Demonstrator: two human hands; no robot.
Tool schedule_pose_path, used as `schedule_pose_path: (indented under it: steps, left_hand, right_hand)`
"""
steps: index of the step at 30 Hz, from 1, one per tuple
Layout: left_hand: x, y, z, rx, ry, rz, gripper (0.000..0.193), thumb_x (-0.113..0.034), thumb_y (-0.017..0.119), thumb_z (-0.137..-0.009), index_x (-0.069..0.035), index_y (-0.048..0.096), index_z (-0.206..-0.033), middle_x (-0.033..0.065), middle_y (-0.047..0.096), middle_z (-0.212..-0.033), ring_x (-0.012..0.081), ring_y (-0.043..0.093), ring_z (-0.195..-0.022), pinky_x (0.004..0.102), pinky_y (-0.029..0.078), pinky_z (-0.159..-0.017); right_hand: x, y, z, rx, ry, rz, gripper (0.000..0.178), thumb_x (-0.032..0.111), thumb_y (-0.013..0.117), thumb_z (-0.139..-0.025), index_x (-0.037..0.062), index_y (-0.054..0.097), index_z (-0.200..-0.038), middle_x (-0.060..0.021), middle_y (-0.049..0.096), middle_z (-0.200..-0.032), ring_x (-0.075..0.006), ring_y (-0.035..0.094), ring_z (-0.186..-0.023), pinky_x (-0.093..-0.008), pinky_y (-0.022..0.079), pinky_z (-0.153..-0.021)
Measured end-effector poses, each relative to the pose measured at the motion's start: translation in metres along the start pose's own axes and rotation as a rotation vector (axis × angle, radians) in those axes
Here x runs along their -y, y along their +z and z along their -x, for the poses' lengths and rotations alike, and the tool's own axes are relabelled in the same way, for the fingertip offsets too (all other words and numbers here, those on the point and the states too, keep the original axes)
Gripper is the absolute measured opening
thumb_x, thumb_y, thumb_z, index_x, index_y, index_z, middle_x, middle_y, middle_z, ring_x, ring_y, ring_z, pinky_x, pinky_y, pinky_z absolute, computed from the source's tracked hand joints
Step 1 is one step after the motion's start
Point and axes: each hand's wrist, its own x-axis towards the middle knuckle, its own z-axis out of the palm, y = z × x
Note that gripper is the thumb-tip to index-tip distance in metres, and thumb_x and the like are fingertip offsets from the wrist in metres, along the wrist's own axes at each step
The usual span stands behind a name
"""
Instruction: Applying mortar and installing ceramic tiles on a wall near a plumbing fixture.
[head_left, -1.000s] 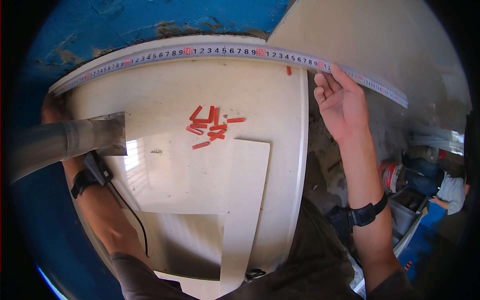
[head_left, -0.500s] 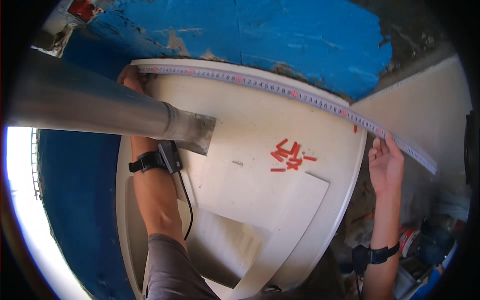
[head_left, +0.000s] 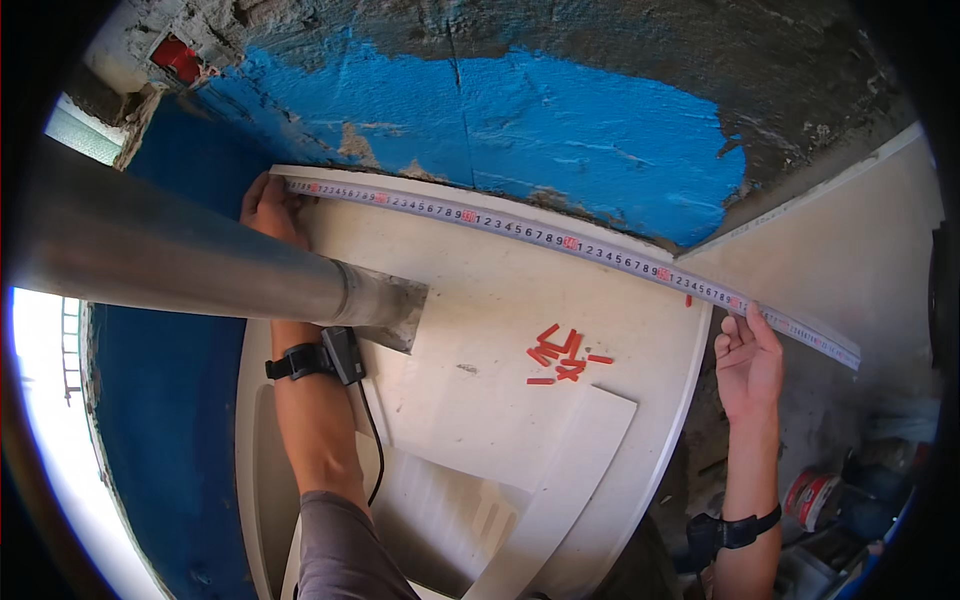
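Observation:
A pale measuring tape with black figures and red marks stretches along the back edge of a cream-white board, under the blue wall. At its left end my left hand is closed on the tape in the corner, its fingertips partly hidden. My right hand pinches the tape between thumb and fingers just past the board's right edge. Beyond that hand, the tape's free end sticks out to the right. Small red strips lie in a loose heap on the board.
A thick silver metal pipe crosses above my left forearm. An off-white strip lies across the board near a rectangular opening. Buckets and tools crowd the floor at lower right. The wall has patchy blue coating.
The whole view has shifted, so the board and tape sit lower and more bare wall shows above. Both hands keep their hold on the tape.

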Motion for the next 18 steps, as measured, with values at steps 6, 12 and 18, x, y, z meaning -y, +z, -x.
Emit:
schedule_pose_path:
  steps: [6,12,18]
  left_hand:
    - [-0.002,-0.007,-0.007,0.005,0.026,-0.008,0.041,-0.006,0.063,-0.096,0.009,0.057,-0.133,0.0112,0.064,-0.094,0.0190,0.060,-0.078,0.0390,0.054,-0.071]
    - [0.004,-0.003,0.001,0.030,0.018,-0.040,0.046,-0.012,0.065,-0.096,0.012,0.055,-0.134,0.0146,0.067,-0.096,0.0211,0.063,-0.082,0.0377,0.056,-0.074]
    - [0.004,-0.019,-0.013,0.067,0.069,-0.071,0.047,-0.014,0.065,-0.097,0.011,0.055,-0.135,0.0148,0.065,-0.104,0.0215,0.062,-0.086,0.0394,0.056,-0.075]
  right_hand:
    - [-0.003,0.000,0.000,0.024,0.000,-0.011,0.015,0.017,0.069,-0.099,0.0093,0.067,-0.111,-0.0045,0.072,-0.098,-0.0138,0.067,-0.081,-0.0266,0.050,-0.069]
    - [-0.001,-0.005,0.001,0.010,0.000,-0.031,0.017,0.016,0.069,-0.098,0.0084,0.066,-0.113,-0.0049,0.072,-0.099,-0.0159,0.067,-0.083,-0.0285,0.048,-0.071]
    - [-0.003,0.009,0.004,-0.008,0.004,-0.023,0.016,0.016,0.068,-0.098,0.0072,0.066,-0.112,-0.0068,0.070,-0.100,-0.0175,0.067,-0.083,-0.0303,0.048,-0.073]
